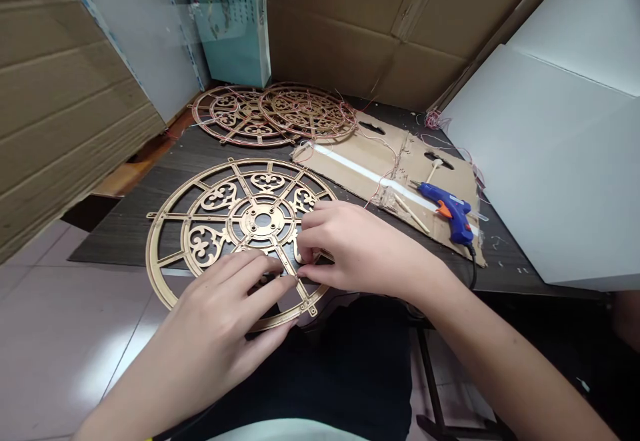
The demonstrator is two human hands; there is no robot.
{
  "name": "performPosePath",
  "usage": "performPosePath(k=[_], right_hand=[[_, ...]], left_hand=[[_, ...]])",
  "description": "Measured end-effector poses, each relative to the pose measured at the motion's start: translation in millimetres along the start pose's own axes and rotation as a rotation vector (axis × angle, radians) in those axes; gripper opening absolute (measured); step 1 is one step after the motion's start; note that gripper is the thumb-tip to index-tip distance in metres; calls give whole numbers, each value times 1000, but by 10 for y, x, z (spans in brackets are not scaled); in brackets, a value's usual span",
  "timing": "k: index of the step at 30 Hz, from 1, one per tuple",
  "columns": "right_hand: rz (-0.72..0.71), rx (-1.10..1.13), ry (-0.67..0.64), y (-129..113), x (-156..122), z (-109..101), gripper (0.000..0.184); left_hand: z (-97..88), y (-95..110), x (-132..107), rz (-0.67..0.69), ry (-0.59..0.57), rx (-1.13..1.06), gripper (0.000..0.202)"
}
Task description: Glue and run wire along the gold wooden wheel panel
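Observation:
A round gold openwork frame (pixel 165 251) with spokes, scroll ornaments and a hub with several holes lies on the dark table, its near edge overhanging towards my lap. My left hand (pixel 225 314) grips its near side, index fingertip on the near spoke and thumb by the outer rim. Across from it, my right hand (pixel 340 248) is closed in a pinch at the same spoke, thumb and index finger almost meeting my left fingertip. Whatever sits in that pinch is too small and covered to make out. Both hands hide part of the frame's right and near side.
Two similar frames (pixel 240 138) with reddish wires overlap at the back. A blue glue gun (pixel 453 214) and thin sticks (pixel 413 213) lie on a cardboard sheet (pixel 345 171) at right. Cardboard walls (pixel 340 28) and a white board (pixel 545 181) enclose the dark table (pixel 120 228).

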State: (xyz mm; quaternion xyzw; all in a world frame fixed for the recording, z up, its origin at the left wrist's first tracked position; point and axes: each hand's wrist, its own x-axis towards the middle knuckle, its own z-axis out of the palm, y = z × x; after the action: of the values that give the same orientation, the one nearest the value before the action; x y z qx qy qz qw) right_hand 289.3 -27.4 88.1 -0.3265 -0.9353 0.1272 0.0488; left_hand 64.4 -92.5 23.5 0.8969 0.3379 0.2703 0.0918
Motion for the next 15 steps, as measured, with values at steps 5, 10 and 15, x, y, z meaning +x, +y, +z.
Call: performPosePath(k=[5, 10, 15], right_hand=[[-9, 18, -1, 27, 60, -48, 13], [-43, -1, 14, 55, 58, -43, 19], [-41, 5, 28, 54, 51, -33, 23]], left_hand=[[-10, -5, -1, -10, -6, -9, 37], [-16, -4, -11, -5, 4, -12, 38], [-19, -5, -5, 3, 12, -15, 37]])
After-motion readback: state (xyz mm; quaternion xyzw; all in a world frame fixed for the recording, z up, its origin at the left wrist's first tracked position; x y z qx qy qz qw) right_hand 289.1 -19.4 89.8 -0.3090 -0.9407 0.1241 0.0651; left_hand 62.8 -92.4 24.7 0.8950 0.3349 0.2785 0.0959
